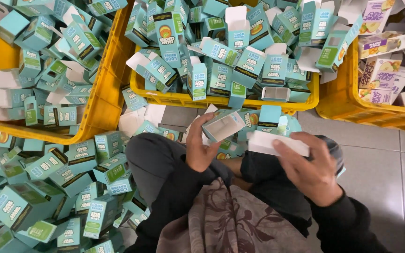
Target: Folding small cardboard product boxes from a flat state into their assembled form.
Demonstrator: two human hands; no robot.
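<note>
Sitting by the yellow bin (97,100) full of teal boxes, the person grips an open teal box (222,124) in the left hand (201,146) above the lap. The right hand (308,169) clasps a white insert (273,143) just beside it. Keeping the box's open side turned toward the insert would probably help it slide in straight.

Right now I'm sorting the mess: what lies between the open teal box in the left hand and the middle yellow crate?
Head view: loose teal cartons lie on the grey floor between the open teal box, held by the left hand, and the middle yellow crate.
</note>
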